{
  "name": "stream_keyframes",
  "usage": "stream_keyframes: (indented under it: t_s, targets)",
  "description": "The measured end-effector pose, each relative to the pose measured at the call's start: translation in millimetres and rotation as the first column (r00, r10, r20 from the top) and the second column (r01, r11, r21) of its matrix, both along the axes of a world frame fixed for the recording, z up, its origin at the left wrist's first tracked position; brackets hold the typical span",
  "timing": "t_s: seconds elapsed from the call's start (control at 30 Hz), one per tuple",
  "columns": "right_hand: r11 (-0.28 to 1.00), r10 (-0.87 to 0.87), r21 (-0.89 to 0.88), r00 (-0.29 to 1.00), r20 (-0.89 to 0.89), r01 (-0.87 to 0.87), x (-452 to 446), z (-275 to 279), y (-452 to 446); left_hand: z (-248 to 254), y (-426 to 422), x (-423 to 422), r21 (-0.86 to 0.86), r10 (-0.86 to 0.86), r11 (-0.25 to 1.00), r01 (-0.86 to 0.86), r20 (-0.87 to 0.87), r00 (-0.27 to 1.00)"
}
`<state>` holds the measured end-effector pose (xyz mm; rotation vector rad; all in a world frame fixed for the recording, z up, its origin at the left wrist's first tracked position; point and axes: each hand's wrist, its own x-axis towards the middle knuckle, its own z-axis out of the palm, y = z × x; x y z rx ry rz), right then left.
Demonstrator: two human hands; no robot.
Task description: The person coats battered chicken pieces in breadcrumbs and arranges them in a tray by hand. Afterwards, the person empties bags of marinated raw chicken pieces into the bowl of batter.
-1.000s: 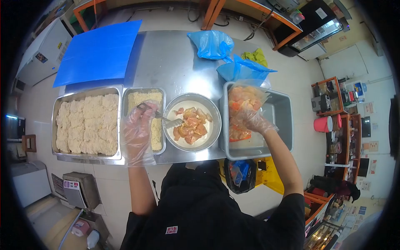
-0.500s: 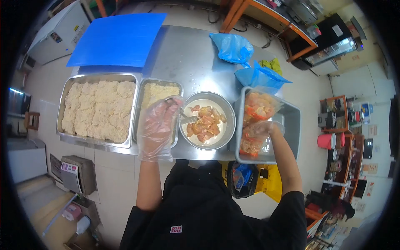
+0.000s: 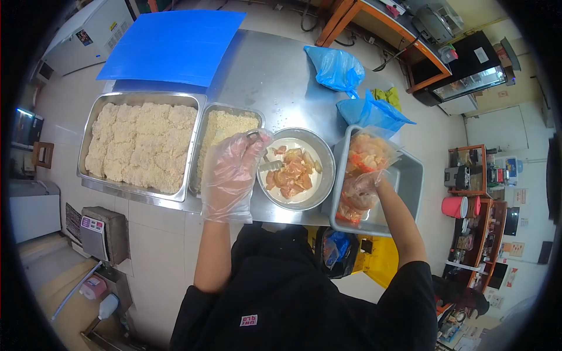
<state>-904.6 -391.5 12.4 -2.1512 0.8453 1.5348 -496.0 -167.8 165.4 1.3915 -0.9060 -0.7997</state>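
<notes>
My left hand (image 3: 234, 167), in a clear plastic glove, is closed around metal tongs (image 3: 270, 167). It is above the near right part of a tray of pale crumbs (image 3: 225, 124); the tongs' tip reaches into a round metal bowl (image 3: 332, 175). Pieces of raw chicken (image 3: 293, 175) lie in whitish liquid there. Also gloved, my right hand (image 3: 362, 186) reaches into a grey bin (image 3: 413, 193) and seems closed on a plastic bag of raw chicken (image 3: 351, 209); its fingertips are partly hidden. Another chicken bag (image 3: 370, 153) lies just beyond it.
A large metal tray (image 3: 202, 105) of crumb-coated pieces (image 3: 140, 146) is at the left. Behind it lies a blue board (image 3: 172, 47). Blue plastic bags (image 3: 335, 67) sit at the table's far right. Below the near edge is a yellow bin (image 3: 374, 257) with a dark liner.
The view has shifted slightly. My right hand has moved a little toward the near left inside the grey bin, over the nearer bag. My left hand still holds the tongs.
</notes>
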Motion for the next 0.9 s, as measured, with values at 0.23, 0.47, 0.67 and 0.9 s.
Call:
stream_keyframes:
  t_s: [0.23, 0.47, 0.67, 0.9]
  targets:
    - [1.0, -0.017, 0.013, 0.997, 0.073, 0.016, -12, -8, 9, -7, -6, 1, 0.019, 0.041, 0.999, -0.044, 0.127, 0.991]
    - [0.999, -0.037, 0.029, 0.984, 0.173, 0.032, -38, -22, 20, 1, -12, 2, 0.057, 0.055, 0.996, -0.069, 0.211, 0.976]
    - [0.983, 0.178, -0.092, 0.934, 0.309, -0.157, -83, -74, 20, -7, -20, 4, 0.022, 0.052, 0.998, -0.056, 0.15, 0.987]
    - [0.994, -0.08, -0.041, 0.929, 0.361, 0.101, -26, 23, 41, -23, -25, 7, 0.021, 0.074, 0.997, -0.075, 0.027, 0.997]
